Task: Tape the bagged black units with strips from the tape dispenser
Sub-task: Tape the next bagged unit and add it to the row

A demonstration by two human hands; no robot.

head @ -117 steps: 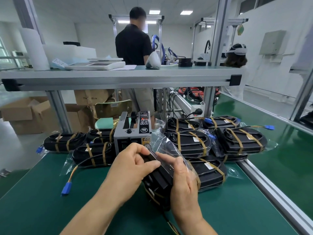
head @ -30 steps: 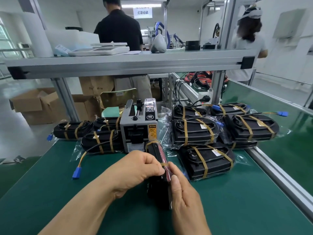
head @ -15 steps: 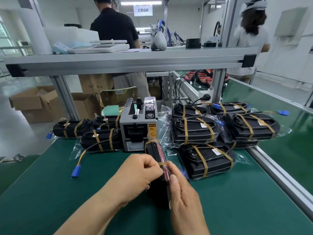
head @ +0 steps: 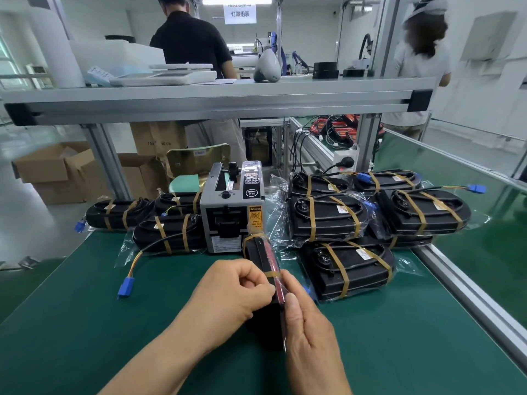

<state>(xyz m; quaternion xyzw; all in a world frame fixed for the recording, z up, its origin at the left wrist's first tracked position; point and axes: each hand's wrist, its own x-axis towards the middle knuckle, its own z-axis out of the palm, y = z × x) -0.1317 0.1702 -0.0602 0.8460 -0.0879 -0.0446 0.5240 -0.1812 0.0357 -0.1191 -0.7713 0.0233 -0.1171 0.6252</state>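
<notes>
Bright, even light from ceiling panel point(head: 236, 1); soft shadows, wide-angle bending at edges, right background smeared, probably motion blur.

Just beyond the fingers point(head: 251, 277), the tape dispenser point(head: 225, 223) bore a yellow label point(head: 255, 219) reading "CAUTION"; far beyond, a hanging sign point(head: 240, 13) read "灯罩组装".

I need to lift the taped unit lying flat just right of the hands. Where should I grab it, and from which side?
Probably take the taped unit by its near long side, coming from the front: that side faces bare mat, while other units crowd its far side. Pinch between the two tape bands, near its middle, so it should hang level.
</notes>
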